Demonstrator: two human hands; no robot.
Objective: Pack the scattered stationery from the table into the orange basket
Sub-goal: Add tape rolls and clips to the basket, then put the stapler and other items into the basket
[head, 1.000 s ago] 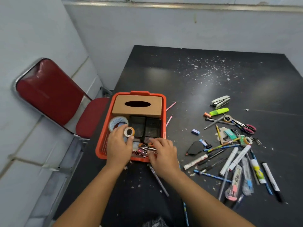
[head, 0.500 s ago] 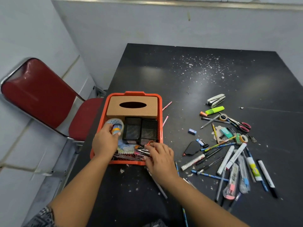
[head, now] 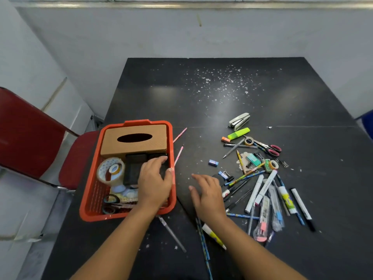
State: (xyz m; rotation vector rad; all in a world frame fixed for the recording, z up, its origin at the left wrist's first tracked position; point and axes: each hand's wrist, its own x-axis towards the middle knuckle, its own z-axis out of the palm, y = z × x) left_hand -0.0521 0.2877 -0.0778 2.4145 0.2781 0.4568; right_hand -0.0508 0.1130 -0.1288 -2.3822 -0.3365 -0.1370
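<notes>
Well, starting at 9 o'clock there's a red chair [head: 30,136] by the wall, then the orange basket [head: 91,199] sits at approx 8 o'clock on the black table [head: 201,98], already part-filled w/ a tan tissue box [head: 134,138] at its far end, a big tape roll [head: 110,170] w/ a smaller roll inside it, black mesh holders and scissors near the front wall. Left hand [head: 154,181] is inside the basket, fingers spread fairly flat over the black holder [head: 133,170]; it looks like pressing or resting, not gripping, and I can't see anything held. Two pink pencils [head: 178,155] lie just outside the basket's right wall. Right hand [head: 207,196] hovers at roughly 5 o'clock over bare table, fingers loosely extended, nothing in it, pointing toward the pile. Further right, 3 to 4 o'clock, is the scattered stationery: binder clip [head: 226,175], markers [head: 254,194], glue stick [head: 286,199], highlighter [head: 238,133], stapler [head: 239,119], red-handled scissors [head: 268,148], washi tape [head: 272,164]. My guess re handling: pens and markers are light, stiff, a bit slick and prone to roll, so best gathered several at once around mid-barrel; plastic-sleeved refills are floppy, pinch at the stiffer end; the stapler is the heaviest, grab across its body.
</notes>
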